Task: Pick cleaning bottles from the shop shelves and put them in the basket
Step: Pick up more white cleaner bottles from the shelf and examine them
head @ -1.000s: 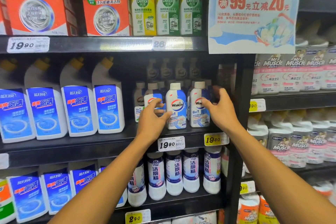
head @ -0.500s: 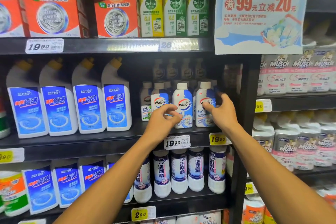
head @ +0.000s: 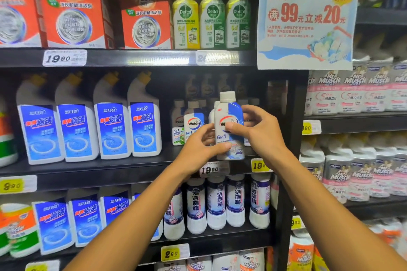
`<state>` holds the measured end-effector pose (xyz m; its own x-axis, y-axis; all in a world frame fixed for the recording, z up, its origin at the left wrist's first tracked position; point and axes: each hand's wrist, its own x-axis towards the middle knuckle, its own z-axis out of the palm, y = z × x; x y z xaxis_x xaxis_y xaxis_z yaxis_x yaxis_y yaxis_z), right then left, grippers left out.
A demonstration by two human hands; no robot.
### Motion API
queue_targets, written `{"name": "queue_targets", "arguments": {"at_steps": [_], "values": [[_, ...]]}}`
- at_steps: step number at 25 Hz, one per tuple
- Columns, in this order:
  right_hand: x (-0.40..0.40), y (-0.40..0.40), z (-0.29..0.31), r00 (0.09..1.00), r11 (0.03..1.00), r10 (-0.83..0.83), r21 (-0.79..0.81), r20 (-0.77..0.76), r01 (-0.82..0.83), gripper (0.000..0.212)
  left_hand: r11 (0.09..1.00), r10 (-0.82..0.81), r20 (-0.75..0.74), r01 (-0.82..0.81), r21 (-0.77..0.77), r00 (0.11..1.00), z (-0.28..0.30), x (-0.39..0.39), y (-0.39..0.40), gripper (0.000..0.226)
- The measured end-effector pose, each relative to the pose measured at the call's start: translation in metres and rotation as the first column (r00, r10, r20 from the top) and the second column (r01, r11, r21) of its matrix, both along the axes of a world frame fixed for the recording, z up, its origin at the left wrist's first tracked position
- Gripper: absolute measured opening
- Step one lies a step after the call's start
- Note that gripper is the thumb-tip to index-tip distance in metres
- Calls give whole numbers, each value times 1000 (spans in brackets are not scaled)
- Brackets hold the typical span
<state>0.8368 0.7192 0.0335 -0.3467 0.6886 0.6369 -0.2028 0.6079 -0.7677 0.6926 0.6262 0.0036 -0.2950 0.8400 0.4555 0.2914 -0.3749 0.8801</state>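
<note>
Dark shop shelving fills the view, with a middle shelf [head: 88,167] running across at hand height and a dark upright post [head: 293,138] dividing this bay from the next one to the right. Yellow and white price tags line the shelf edges, one white tag [head: 210,169] reading 19.90 just below the hands. A pale blue promotion poster [head: 306,15] hangs from the top shelf on the right.

On the top shelf stand orange OMO boxes [head: 70,13] at the left and three Dettol bottles [head: 211,17] beside them. The middle shelf carries a row of four white toilet-cleaner bottles with blue labels [head: 88,127] on the left, and a cluster of small Walch bottles [head: 192,123] further right. The shelf below holds more blue-labelled bottles [head: 86,218] and a row of tall white bottles with purple-edged labels [head: 217,202]. In the bay to the right, Mr Muscle packs [head: 356,92] crowd the shelves.

One Walch bottle [head: 229,116], white cap up and nearly upright, is held in front of the cluster, its base at the shelf's near edge; whether it touches the shelf cannot be told. The left hand [head: 198,149] grips its lower part, fingers curled round the left side. The right hand [head: 262,132] holds its middle, thumb across the label and fingers wrapped behind.
</note>
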Motion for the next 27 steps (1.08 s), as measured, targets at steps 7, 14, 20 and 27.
{"name": "queue_targets", "arguments": {"at_steps": [7, 14, 20, 27], "values": [[-18, -37, -11, 903, 913, 407, -82, 136, -400, 28, 999, -20, 170, 16, 28, 985, -24, -23, -66, 38], [-55, -59, 8, 886, 887, 460, -73, 54, -456, 9, 996, 15, 128, -3, -93, 992, -27, -39, -107, 33], [-79, -72, 4, 915, 916, 402, 10, -35, -402, 4, 988, 143, 124, -136, -69, 982, -23, -37, -121, 28], [-84, -76, 7, 919, 921, 386, -27, -79, -389, 4, 984, 159, 163, -142, -110, 974, -14, -38, -124, 30]]}}
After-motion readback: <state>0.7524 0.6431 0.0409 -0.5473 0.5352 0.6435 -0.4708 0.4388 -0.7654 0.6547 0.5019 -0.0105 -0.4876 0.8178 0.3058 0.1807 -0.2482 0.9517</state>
